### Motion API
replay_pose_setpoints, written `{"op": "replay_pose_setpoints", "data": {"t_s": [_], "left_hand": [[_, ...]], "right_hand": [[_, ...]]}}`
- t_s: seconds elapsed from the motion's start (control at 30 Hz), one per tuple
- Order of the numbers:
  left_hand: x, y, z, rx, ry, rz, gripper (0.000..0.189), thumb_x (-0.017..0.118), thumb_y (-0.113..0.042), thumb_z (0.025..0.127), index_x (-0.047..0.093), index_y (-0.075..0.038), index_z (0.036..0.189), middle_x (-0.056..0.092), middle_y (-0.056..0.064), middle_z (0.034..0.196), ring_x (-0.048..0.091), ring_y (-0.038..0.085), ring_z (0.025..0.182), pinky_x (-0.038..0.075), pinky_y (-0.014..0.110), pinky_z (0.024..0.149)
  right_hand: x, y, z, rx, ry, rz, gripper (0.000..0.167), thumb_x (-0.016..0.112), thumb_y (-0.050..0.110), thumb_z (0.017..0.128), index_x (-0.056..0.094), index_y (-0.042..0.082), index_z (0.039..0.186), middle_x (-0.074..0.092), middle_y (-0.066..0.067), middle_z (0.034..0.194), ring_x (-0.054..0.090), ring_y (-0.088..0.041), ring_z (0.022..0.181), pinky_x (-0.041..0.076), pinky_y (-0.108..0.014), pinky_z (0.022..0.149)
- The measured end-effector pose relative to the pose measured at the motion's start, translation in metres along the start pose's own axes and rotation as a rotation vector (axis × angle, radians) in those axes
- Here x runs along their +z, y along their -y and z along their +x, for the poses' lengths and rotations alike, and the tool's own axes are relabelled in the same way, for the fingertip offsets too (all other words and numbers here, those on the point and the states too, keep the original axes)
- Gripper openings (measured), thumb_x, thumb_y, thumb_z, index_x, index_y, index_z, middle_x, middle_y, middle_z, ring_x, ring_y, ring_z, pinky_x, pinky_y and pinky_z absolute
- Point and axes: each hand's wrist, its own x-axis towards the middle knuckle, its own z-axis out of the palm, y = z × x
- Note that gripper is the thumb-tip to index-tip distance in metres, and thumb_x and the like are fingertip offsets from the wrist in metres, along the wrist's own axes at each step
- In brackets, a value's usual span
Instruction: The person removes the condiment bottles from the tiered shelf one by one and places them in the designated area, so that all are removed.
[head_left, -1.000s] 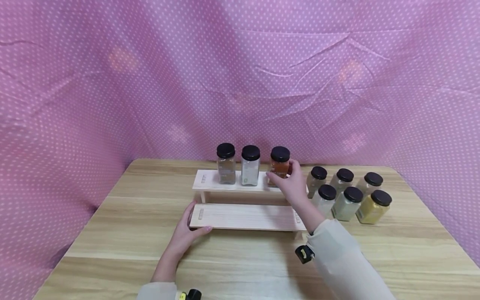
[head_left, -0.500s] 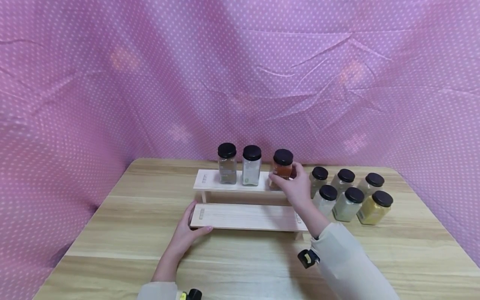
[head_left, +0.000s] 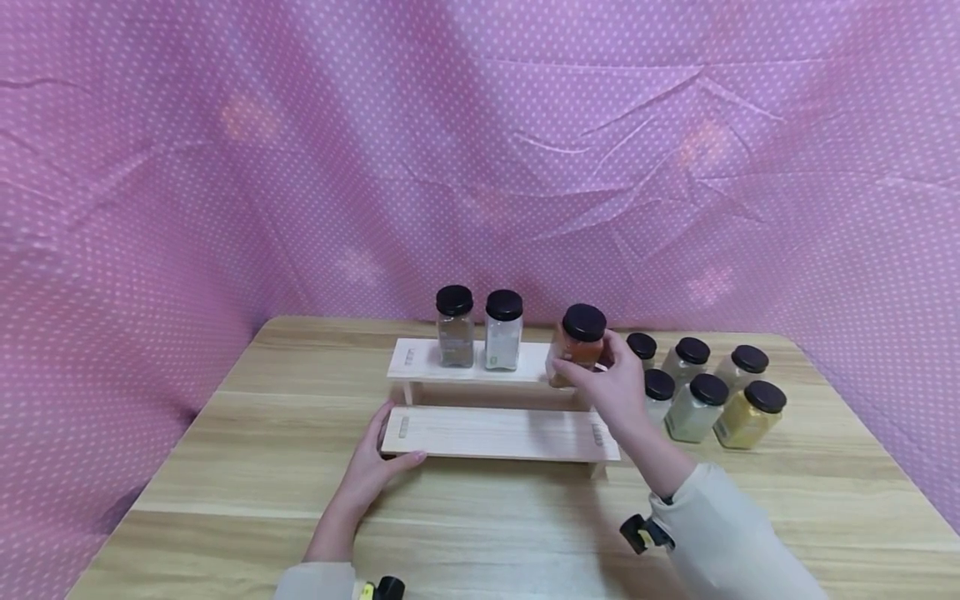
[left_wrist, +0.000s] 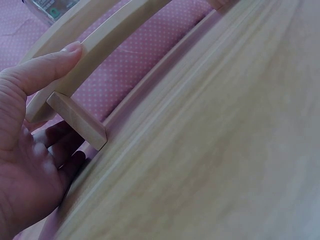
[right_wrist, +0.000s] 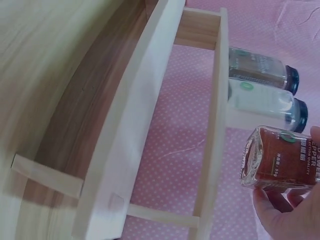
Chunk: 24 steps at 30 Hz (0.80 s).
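My right hand (head_left: 618, 383) grips a square glass spice jar (head_left: 576, 346) of red-brown powder with a black lid, thumb on one side and fingers on the other. In the right wrist view the jar (right_wrist: 282, 157) is tilted, and a gap shows between its base and the upper shelf board. My left hand (head_left: 372, 461) holds the left end of the two-tier wooden spice rack (head_left: 495, 433), the thumb at the lower board's front edge. The left wrist view shows its other fingers (left_wrist: 57, 145) around the rack's leg. Two spice jars, brown (head_left: 455, 333) and white (head_left: 503, 337), stand on the upper tier.
To the right of the rack, several black-lidded jars stand grouped on the wooden table (head_left: 225, 467), among them a yellow one (head_left: 750, 417) and a pale green one (head_left: 696, 410). A pink dotted cloth (head_left: 480, 167) hangs behind and at both sides.
My right hand has lifted the red-brown spice jar off the upper tier and brought it right and nearer, tilting it. My left hand stays on the rack.
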Motion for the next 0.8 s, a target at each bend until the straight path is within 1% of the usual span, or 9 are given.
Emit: {"op": "replay_pose_setpoints", "data": {"t_s": [0.07, 0.2, 0.3, 0.33, 0.4, 0.5, 0.57, 0.7, 0.8], "left_hand": [[0.0, 0.0, -0.001, 0.008, -0.01, 0.014, 0.099, 0.077, -0.02, 0.062, 0.014, -0.012, 0.138, 0.026, 0.015, 0.136, 0.023, 0.025, 0.122, 0.011, 0.044, 0.1], [0.0, 0.001, -0.001, 0.041, -0.023, 0.035, 0.098, 0.077, -0.021, 0.062, 0.016, -0.01, 0.137, 0.028, 0.018, 0.134, 0.026, 0.028, 0.12, 0.013, 0.046, 0.098], [0.0, 0.0, -0.001, 0.024, -0.011, 0.029, 0.098, 0.077, -0.019, 0.063, 0.015, -0.01, 0.138, 0.026, 0.018, 0.135, 0.025, 0.027, 0.121, 0.013, 0.045, 0.099], [0.0, -0.004, -0.002, 0.005, -0.005, 0.015, 0.098, 0.077, -0.017, 0.063, 0.014, -0.01, 0.138, 0.025, 0.017, 0.136, 0.023, 0.027, 0.122, 0.011, 0.044, 0.1], [-0.001, -0.005, -0.001, -0.017, 0.002, 0.009, 0.098, 0.077, -0.016, 0.063, 0.013, -0.011, 0.138, 0.024, 0.015, 0.137, 0.022, 0.024, 0.123, 0.01, 0.041, 0.1], [-0.001, -0.007, -0.002, -0.022, 0.009, 0.005, 0.098, 0.076, -0.014, 0.064, 0.012, -0.011, 0.138, 0.022, 0.015, 0.138, 0.02, 0.024, 0.124, 0.009, 0.041, 0.101], [-0.001, -0.002, 0.0, -0.018, 0.005, 0.006, 0.097, 0.076, -0.016, 0.064, 0.013, -0.013, 0.138, 0.023, 0.014, 0.137, 0.021, 0.023, 0.123, 0.009, 0.04, 0.101], [-0.001, -0.002, -0.001, -0.017, 0.003, 0.003, 0.097, 0.076, -0.014, 0.065, 0.012, -0.013, 0.138, 0.024, 0.014, 0.137, 0.021, 0.023, 0.123, 0.009, 0.04, 0.101], [0.0, -0.002, -0.002, -0.016, 0.006, 0.005, 0.097, 0.076, -0.015, 0.065, 0.012, -0.013, 0.138, 0.023, 0.014, 0.137, 0.021, 0.023, 0.124, 0.009, 0.041, 0.101]], "right_hand": [[-0.004, 0.001, -0.003, -0.011, 0.007, -0.007, 0.052, 0.075, 0.016, 0.066, 0.05, 0.003, 0.11, 0.054, -0.01, 0.101, 0.048, -0.017, 0.092, 0.041, -0.029, 0.076], [-0.013, 0.002, -0.01, -0.035, 0.022, -0.023, 0.05, 0.075, 0.017, 0.067, 0.05, 0.004, 0.108, 0.054, -0.008, 0.1, 0.049, -0.015, 0.089, 0.042, -0.024, 0.071], [-0.019, 0.0, -0.015, -0.05, 0.027, -0.036, 0.049, 0.075, 0.019, 0.067, 0.051, 0.004, 0.108, 0.055, -0.008, 0.099, 0.049, -0.014, 0.087, 0.042, -0.02, 0.067], [-0.021, -0.001, -0.016, -0.047, 0.029, -0.04, 0.05, 0.074, 0.019, 0.067, 0.05, 0.004, 0.108, 0.055, -0.008, 0.099, 0.049, -0.014, 0.086, 0.042, -0.019, 0.066], [-0.025, -0.003, -0.02, -0.039, 0.032, -0.038, 0.051, 0.075, 0.02, 0.067, 0.05, 0.004, 0.109, 0.055, -0.009, 0.099, 0.05, -0.014, 0.086, 0.042, -0.018, 0.065], [-0.031, -0.004, -0.025, -0.029, 0.026, -0.034, 0.052, 0.075, 0.018, 0.067, 0.05, 0.003, 0.11, 0.055, -0.01, 0.1, 0.05, -0.013, 0.087, 0.042, -0.017, 0.067], [-0.035, -0.005, -0.029, -0.032, 0.023, -0.029, 0.052, 0.074, 0.017, 0.067, 0.05, 0.003, 0.111, 0.055, -0.011, 0.1, 0.05, -0.012, 0.087, 0.043, -0.017, 0.067], [-0.043, -0.008, -0.036, -0.038, 0.018, -0.024, 0.052, 0.074, 0.013, 0.068, 0.049, 0.001, 0.112, 0.054, -0.012, 0.101, 0.05, -0.011, 0.088, 0.044, -0.017, 0.068], [-0.05, -0.013, -0.042, -0.035, 0.02, -0.04, 0.052, 0.073, 0.012, 0.069, 0.047, 0.001, 0.113, 0.053, -0.012, 0.102, 0.05, -0.01, 0.089, 0.044, -0.016, 0.071]]}}
